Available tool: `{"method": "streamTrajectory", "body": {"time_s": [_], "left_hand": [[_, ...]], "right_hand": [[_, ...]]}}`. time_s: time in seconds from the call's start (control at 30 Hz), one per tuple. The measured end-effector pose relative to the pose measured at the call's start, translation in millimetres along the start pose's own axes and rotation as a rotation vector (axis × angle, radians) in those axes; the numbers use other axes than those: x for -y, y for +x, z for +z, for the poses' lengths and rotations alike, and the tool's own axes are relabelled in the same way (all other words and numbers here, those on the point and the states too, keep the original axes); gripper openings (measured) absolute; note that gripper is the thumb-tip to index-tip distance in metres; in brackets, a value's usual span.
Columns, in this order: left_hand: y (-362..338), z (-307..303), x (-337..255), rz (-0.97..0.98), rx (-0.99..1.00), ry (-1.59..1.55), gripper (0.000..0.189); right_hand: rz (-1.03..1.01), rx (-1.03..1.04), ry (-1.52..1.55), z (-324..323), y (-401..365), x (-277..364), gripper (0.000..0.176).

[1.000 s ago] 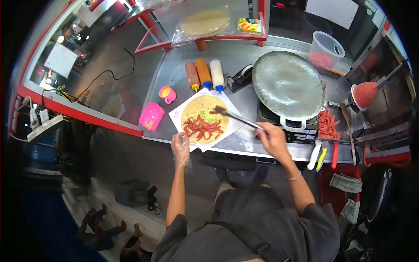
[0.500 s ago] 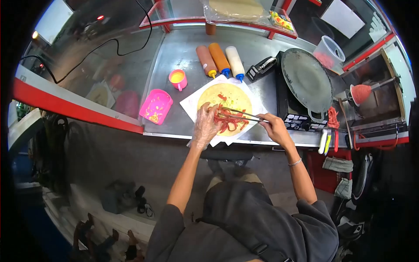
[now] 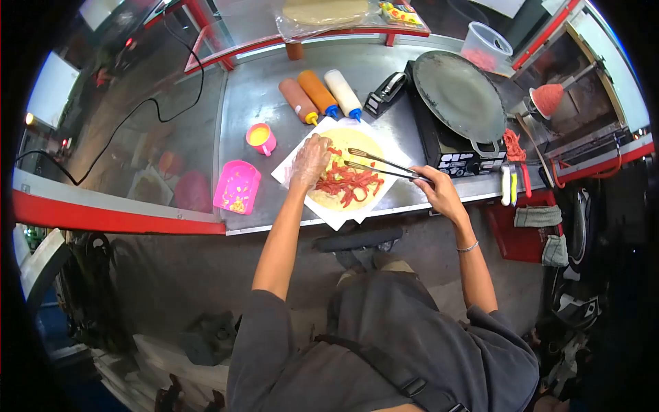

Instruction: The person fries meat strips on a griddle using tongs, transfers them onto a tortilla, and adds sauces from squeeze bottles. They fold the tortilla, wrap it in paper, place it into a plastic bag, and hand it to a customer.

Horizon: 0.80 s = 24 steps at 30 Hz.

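A round yellow flatbread [image 3: 356, 141] lies on white paper [image 3: 288, 167] near the counter's front edge. Red meat strips [image 3: 351, 183] and yellow-green bits are spread across its middle. My left hand [image 3: 312, 161], in a clear plastic glove, is at the flatbread's left edge with its fingers bent over the rim; the fingertips are partly hidden. In my right hand [image 3: 439, 189] is a pair of dark tongs [image 3: 388, 165], whose tips are parted above the meat strips.
Left stand a pink tray [image 3: 237, 187] of scraps and a pink cup [image 3: 261, 139] of yellow contents. Sauce bottles [image 3: 316, 95] lie behind the paper. A griddle pan [image 3: 460, 96] on a stove [image 3: 473, 162] is to the right, with knives [image 3: 509, 185] hanging by the front edge.
My left hand has moved off the meat strips to the flatbread's left edge. The tongs have come up from the meat. The whole view has shifted a little.
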<state>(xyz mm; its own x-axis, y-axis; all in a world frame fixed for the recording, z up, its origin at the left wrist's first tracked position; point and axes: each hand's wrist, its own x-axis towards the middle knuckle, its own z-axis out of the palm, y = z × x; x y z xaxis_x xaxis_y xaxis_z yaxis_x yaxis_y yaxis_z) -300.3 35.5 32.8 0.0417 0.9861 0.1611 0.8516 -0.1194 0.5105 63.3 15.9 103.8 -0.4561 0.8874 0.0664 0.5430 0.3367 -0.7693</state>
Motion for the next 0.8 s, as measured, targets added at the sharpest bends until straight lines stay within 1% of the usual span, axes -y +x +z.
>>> {"method": "streamTrajectory", "body": {"time_s": [0.03,0.1,0.13,0.2,0.23,0.27,0.3,0.37,0.4,0.47,0.5,0.53,0.57,0.6,0.63,0.67,0.7,0.73,0.77,0.8], "left_hand": [[6.7,0.9,1.8,0.012,0.004,-0.002,0.024],[17.2,2.4,-0.3,-0.015,0.099,0.110,0.020],[19.7,2.6,-3.4,-0.079,0.060,0.140,0.019],[13.6,-8.4,-8.3,-0.068,0.029,0.115,0.018],[3.8,-18.2,-12.7,-0.072,0.000,0.087,0.016],[-10.8,-30.5,-18.9,-0.031,-0.017,0.055,0.017],[-24.9,-29.5,-16.9,-0.025,-0.008,0.060,0.017],[-52.5,-24.2,-11.6,-0.042,0.124,0.016,0.020],[-64.7,-24.1,-13.3,-0.044,0.133,0.019,0.020],[-86.4,-24.5,-18.1,0.017,-0.042,-0.068,0.024],[-95.0,-22.7,-20.0,0.016,-0.038,-0.068,0.024],[-102.0,-18.5,-21.0,-0.016,-0.185,-0.074,0.025],[-107.7,-13.8,-21.8,-0.052,-0.331,-0.082,0.027],[-113.9,-1.2,-16.6,-0.142,-0.271,-0.090,0.031],[-118.5,2.8,-20.8,-0.149,-0.269,-0.093,0.031],[-121.9,7.4,-26.5,-0.129,-0.254,-0.099,0.032],[-123.7,10.8,-30.5,-0.106,-0.242,-0.104,0.034],[-123.1,14.1,-31.9,-0.154,-0.271,-0.122,0.037],[-122.5,16.2,-33.0,-0.152,-0.274,-0.122,0.037],[-122.7,19.1,-36.4,-0.197,-0.364,-0.099,0.036]], "right_hand": [[-0.004,-0.032,0.021,-0.4,-4.7,-3.8,0.029],[0.001,-0.058,-0.082,-2.6,-14.9,-10.7,0.029],[0.006,-0.077,-0.081,-3.5,-20.8,-11.7,0.029],[0.029,-0.069,-0.082,0.9,-28.2,-15.5,0.029],[0.052,-0.047,-0.082,5.2,-31.8,-19.0,0.029],[0.026,-0.033,-0.166,8.7,-33.7,-22.7,0.028],[0.034,-0.038,-0.159,9.8,-33.8,-21.9,0.028],[-0.016,-0.071,-0.069,12.6,-30.1,-17.0,0.028],[-0.032,-0.062,-0.023,19.1,-26.6,-19.8,0.028],[-0.045,-0.036,-0.062,31.3,-20.4,-20.7,0.028],[-0.067,-0.013,-0.109,36.1,-15.7,-18.8,0.028],[-0.036,0.025,-0.044,33.1,-10.4,-6.7,0.027],[-0.035,0.027,-0.044,35.9,-3.7,-1.1,0.027],[-0.027,0.042,-0.010,39.7,3.2,3.5,0.026],[-0.017,0.059,0.024,43.7,9.6,6.7,0.026],[-0.006,0.116,-0.020,47.9,17.6,7.4,0.026],[-0.007,0.121,-0.020,56.6,22.1,1.5,0.026],[-0.080,0.081,-0.063,66.1,27.8,-5.3,0.027],[-0.151,0.039,-0.107,72.4,32.4,-12.9,0.028],[-0.126,0.062,-0.135,71.1,36.7,-10.4,0.028]]}}
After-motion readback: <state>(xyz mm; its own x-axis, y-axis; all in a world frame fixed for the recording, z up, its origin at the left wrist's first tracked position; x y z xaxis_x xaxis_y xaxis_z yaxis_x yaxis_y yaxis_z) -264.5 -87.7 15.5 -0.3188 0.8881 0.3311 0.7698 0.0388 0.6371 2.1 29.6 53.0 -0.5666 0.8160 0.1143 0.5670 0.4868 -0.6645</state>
